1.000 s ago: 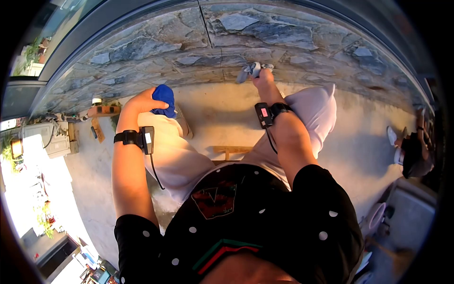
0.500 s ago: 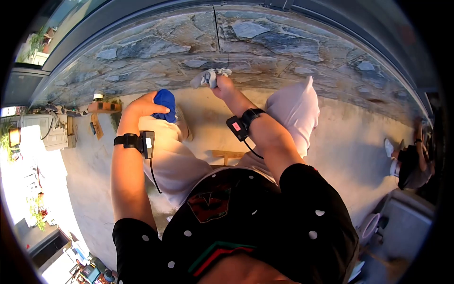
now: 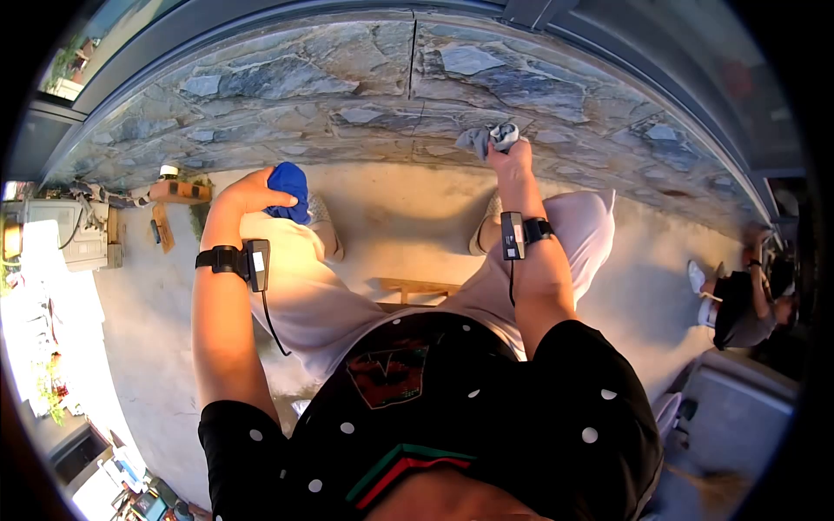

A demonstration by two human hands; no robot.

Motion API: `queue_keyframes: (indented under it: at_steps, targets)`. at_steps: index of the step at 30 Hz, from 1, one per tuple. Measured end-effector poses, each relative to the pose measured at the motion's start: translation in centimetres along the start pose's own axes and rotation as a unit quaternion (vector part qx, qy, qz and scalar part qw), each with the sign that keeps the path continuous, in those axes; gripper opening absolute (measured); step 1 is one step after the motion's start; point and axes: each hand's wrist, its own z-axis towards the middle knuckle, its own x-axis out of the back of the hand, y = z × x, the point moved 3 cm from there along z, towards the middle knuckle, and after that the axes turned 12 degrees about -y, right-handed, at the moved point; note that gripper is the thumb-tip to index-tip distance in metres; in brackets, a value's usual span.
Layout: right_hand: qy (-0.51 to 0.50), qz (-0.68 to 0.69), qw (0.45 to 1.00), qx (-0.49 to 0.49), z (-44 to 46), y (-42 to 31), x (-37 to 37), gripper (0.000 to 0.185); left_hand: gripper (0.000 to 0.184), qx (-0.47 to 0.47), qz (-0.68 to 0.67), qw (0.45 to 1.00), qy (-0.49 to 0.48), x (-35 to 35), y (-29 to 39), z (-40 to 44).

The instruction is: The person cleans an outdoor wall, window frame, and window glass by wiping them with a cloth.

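My left hand (image 3: 254,193) rests by my left knee, its fingers closed on a bunched blue cloth (image 3: 289,191). Out in front, near the stone-faced wall (image 3: 347,74), my right hand (image 3: 512,156) grips a crumpled grey-white cloth (image 3: 488,139). Whether this cloth touches the stone I cannot tell. Part of each cloth is hidden inside the hand that holds it. Both forearms carry a black strap with a small box and a cable.
I sit on a low wooden stool (image 3: 417,286). A brick (image 3: 180,191) with a small jar stands at the left by the wall. Another person (image 3: 747,300) is low down at the far right, near a grey container (image 3: 738,395). A white appliance (image 3: 69,234) stands far left.
My right hand has moved to the right along the wall with the grey-white cloth, and my right knee has swung outward. My left hand still holds the blue cloth.
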Motion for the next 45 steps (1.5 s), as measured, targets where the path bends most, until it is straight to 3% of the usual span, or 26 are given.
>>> queue_keyframes:
  at_steps: [4,8,9,12,14,16,18,20,24,28,30,35,38,41,45]
  targets:
    - [0.017,-0.001,0.997,0.069,-1.3,1.2,-1.8,0.03,0.075,-0.027,-0.067,0.997,-0.031,0.1,-0.9,0.8]
    - [-0.055,-0.006,0.996,-0.072,-5.9,10.3,-8.4,0.028,0.076,-0.009,-0.019,1.0,-0.016,-0.6,2.3,-0.8]
    - [-0.132,-0.018,0.982,-0.134,-7.2,12.5,-10.0,0.021,0.076,-0.008,-0.019,1.0,-0.014,-0.5,2.3,-0.6]
    - [-0.208,-0.034,0.961,-0.178,-10.0,17.9,-14.0,0.026,0.075,-0.02,-0.021,0.999,-0.024,-0.9,1.9,1.1]
    - [-0.189,-0.02,0.963,-0.189,-10.9,17.4,-15.1,0.027,0.065,-0.035,0.025,0.999,0.011,-0.8,2.1,1.5]
    - [-0.161,-0.002,0.969,-0.186,-10.9,15.8,-15.0,0.03,0.066,-0.029,0.044,0.998,0.023,-0.7,2.3,1.3]
    - [-0.133,0.035,0.979,-0.15,-9.9,12.0,-13.5,0.033,0.067,-0.025,0.062,0.997,0.033,-0.7,2.4,0.9]
    - [-0.108,0.057,0.987,-0.101,-7.7,7.1,-10.5,0.034,0.07,-0.044,-0.033,0.998,-0.005,-0.8,1.8,0.5]
    - [-0.027,0.072,0.997,0.02,-5.1,-3.5,-5.0,0.034,0.071,-0.047,-0.049,0.998,0.013,0.1,-0.9,0.4]
    - [-0.001,0.034,0.995,0.098,-5.1,-5.9,-3.9,0.036,0.074,-0.029,-0.02,0.999,0.028,0.3,-1.2,0.6]
    - [-0.029,0.012,0.997,0.075,-6.5,-1.8,-6.6,0.03,0.073,-0.027,-0.017,0.999,0.016,0.0,-0.3,0.5]
    - [-0.184,-0.013,0.969,-0.163,-11.1,9.6,-15.4,0.027,0.07,-0.017,0.024,0.999,0.021,-0.7,2.2,0.3]
    - [-0.203,-0.039,0.955,-0.211,-12.8,11.8,-17.9,0.025,0.072,-0.029,-0.015,0.999,-0.027,-1.1,2.5,1.4]
    - [-0.213,-0.011,0.959,-0.189,-12.1,8.7,-16.8,0.023,0.07,-0.037,0.014,0.999,0.009,-0.7,2.7,2.0]
    - [-0.155,0.092,0.977,-0.112,-10.5,-2.5,-12.3,0.028,0.068,-0.061,0.021,0.998,0.009,-0.6,2.5,2.4]
